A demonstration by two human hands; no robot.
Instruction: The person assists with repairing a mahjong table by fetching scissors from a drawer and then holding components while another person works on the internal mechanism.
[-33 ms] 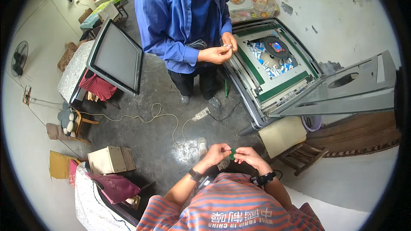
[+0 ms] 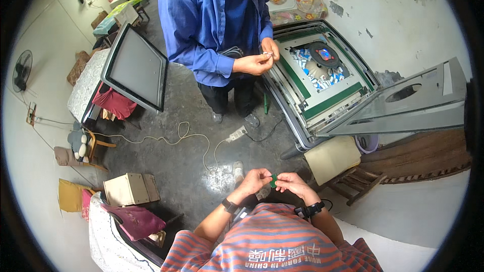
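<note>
A small green piece (image 2: 274,181), too small to name, is held in front of my chest between both hands. My left hand (image 2: 258,180) pinches it from one side with thumb and fingers. On its other side the fingers of my right hand (image 2: 292,184) are closed on it too. Farther off, another person in a blue shirt (image 2: 217,25) stands with both hands (image 2: 264,59) round a small pale item that I cannot make out. Beside that person is an opened mahjong table machine (image 2: 337,102), with green strips and a round dark disc; blue and white tiles (image 2: 330,79) lie inside.
A framed grey panel (image 2: 136,70) leans at the left. A white cord and power strip (image 2: 237,134) lie on the floor (image 2: 156,163). At the right are a raised glass-like panel (image 2: 403,103), a pale board (image 2: 333,160) and a wooden stool (image 2: 357,184). A cream box (image 2: 124,189) stands lower left.
</note>
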